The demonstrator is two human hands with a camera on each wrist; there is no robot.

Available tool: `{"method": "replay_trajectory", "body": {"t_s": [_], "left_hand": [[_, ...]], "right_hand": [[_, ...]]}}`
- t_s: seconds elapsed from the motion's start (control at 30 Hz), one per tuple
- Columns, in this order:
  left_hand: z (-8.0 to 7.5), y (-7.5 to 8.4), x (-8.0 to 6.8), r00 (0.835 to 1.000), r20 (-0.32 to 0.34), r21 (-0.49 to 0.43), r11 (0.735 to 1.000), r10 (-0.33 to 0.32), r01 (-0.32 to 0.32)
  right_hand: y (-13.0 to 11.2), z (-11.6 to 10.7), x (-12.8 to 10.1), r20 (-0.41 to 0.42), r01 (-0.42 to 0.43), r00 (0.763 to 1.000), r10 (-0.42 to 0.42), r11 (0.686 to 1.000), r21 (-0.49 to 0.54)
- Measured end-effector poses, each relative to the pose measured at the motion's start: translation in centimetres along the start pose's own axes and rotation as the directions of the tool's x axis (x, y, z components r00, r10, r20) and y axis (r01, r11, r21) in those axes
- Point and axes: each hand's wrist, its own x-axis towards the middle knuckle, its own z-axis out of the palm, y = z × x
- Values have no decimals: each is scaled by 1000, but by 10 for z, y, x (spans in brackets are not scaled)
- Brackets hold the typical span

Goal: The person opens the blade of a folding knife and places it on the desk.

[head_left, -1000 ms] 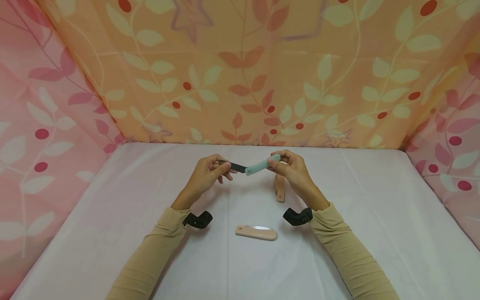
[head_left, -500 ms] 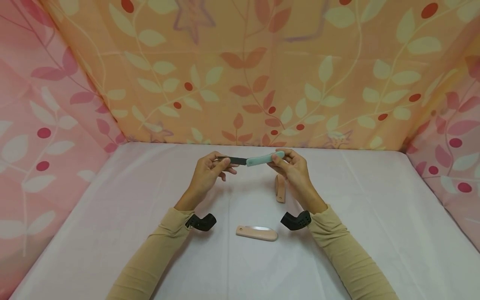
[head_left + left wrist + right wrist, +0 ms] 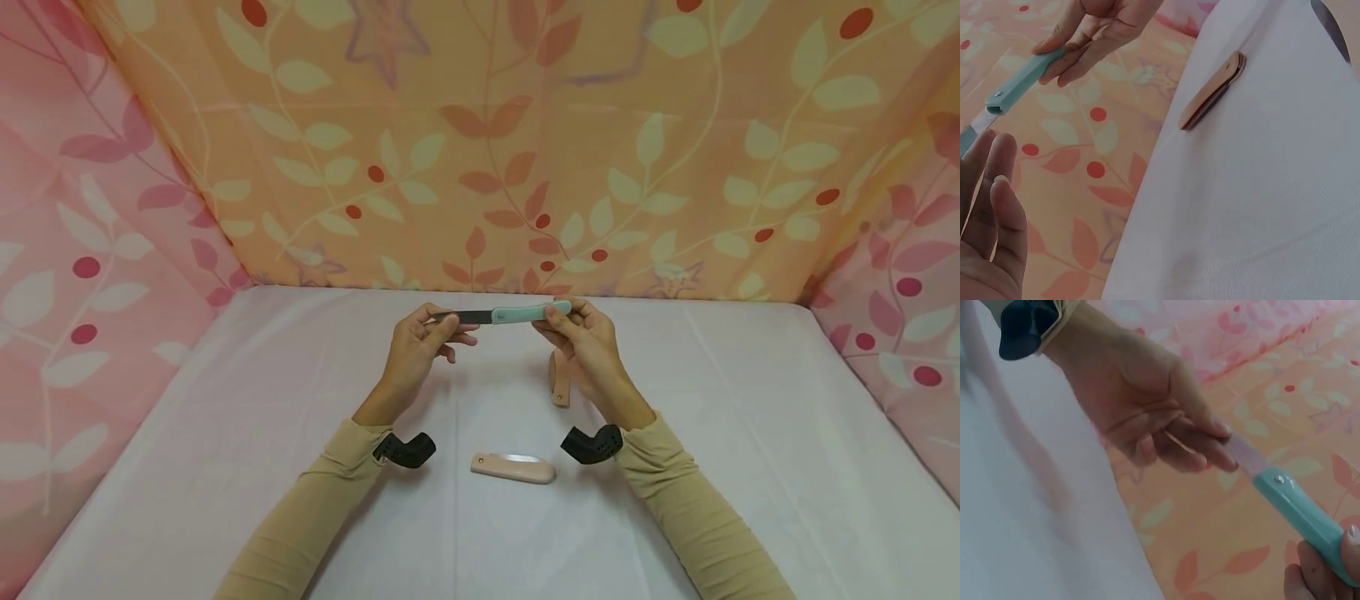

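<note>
A folding knife with a mint-green handle (image 3: pixel 519 314) is held up between both hands above the table. Its blade (image 3: pixel 474 317) extends out nearly in line with the handle. My left hand (image 3: pixel 416 343) pinches the blade near its tip between thumb and fingers, its other fingers lying loose below. At the opposite end, my right hand (image 3: pixel 588 342) grips the handle with thumb on the near side. The right wrist view shows a rivet on the handle (image 3: pixel 1300 512) close to where the blade (image 3: pixel 1244 455) emerges.
A beige folding knife (image 3: pixel 513 468) lies folded on the white tabletop (image 3: pixel 450 542), nearer the person. A second beige folding knife (image 3: pixel 559 379) rests beyond it, beneath the right hand. Floral cloth (image 3: pixel 480 150) stands along the back and both sides.
The green knife has gone from bent at its pivot to almost straight, the pivot rising slightly. Both hands have kept their hold, and the beige knives stay put.
</note>
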Motion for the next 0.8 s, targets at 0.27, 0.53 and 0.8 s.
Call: {"method": "replay_trajectory", "body": {"t_s": [0.27, 0.53, 0.8], "left_hand": [[-1, 0, 0, 999, -36, 65, 998, -19, 21], [-2, -4, 2, 989, -135, 102, 992, -58, 72], [-4, -10, 4, 981, -181, 68, 994, -74, 87]], "right_hand": [[-1, -13, 6, 28, 58, 998, -54, 978, -201], [-2, -23, 11, 50, 50, 998, -33, 921, -386], [-4, -28, 13, 52, 30, 999, -6, 885, -465]]}}
